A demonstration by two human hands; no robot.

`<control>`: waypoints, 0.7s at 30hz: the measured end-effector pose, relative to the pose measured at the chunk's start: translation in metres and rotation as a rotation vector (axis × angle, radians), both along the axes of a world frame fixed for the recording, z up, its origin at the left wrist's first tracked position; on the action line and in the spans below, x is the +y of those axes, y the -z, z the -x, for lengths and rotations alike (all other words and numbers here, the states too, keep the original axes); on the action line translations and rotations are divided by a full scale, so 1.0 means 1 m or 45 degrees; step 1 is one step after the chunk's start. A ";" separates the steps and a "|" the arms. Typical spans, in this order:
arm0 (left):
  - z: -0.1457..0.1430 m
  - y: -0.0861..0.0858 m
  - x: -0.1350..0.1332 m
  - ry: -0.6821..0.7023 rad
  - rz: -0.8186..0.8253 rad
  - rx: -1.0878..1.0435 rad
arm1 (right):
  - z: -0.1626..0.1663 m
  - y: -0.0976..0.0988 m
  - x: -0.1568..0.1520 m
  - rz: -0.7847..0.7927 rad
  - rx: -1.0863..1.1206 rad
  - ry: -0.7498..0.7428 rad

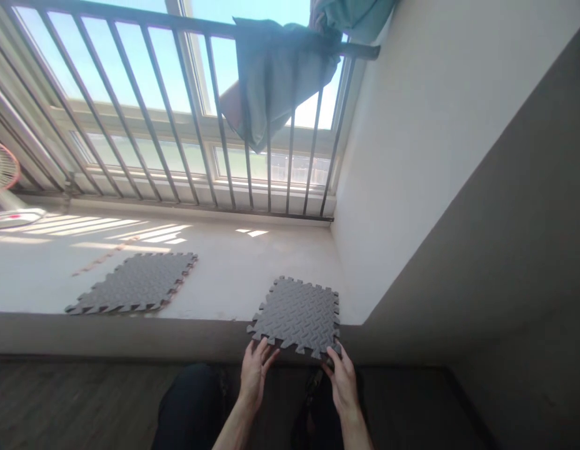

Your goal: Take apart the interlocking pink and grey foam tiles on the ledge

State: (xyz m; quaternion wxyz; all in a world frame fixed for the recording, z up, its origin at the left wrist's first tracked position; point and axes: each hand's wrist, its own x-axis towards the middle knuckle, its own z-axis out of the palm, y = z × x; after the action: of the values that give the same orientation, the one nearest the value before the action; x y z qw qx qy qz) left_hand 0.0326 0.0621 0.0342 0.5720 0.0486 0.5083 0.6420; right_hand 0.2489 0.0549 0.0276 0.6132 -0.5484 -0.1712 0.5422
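Observation:
A grey interlocking foam mat tile (pixel 298 314) with a tread pattern lies on the white window ledge (pixel 234 275), its near edge hanging over the ledge's front. My left hand (pixel 255 374) grips the tile's near left corner, fingers curled on the edge. My right hand (pixel 342 380) holds the near right corner the same way. A second grey foam tile (pixel 136 283) rests flat on the ledge farther left, untouched.
Metal window bars (pixel 187 119) run along the back of the ledge, with a grey-green cloth (pixel 275 75) draped over the top rail. A white wall (pixel 435 156) closes the right side. A fan (pixel 2 172) stands at far left. My dark-trousered knees (pixel 191 406) are below.

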 end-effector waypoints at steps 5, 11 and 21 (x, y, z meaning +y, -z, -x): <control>-0.016 0.005 -0.018 0.004 0.098 0.020 | 0.045 0.009 -0.035 -0.044 0.002 -0.001; -0.006 0.017 -0.045 -0.137 0.101 0.010 | 0.106 0.041 -0.069 -0.090 -0.057 -0.088; 0.144 -0.011 0.018 -0.506 -0.160 0.374 | 0.156 0.051 -0.084 -0.092 -0.251 -0.419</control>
State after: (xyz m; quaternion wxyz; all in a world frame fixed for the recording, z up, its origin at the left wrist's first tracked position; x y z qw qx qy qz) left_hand -0.1117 0.0805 0.0450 0.3504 0.0761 0.5447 0.7581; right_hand 0.0933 -0.0290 -0.0231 0.5156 -0.5411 -0.3372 0.5724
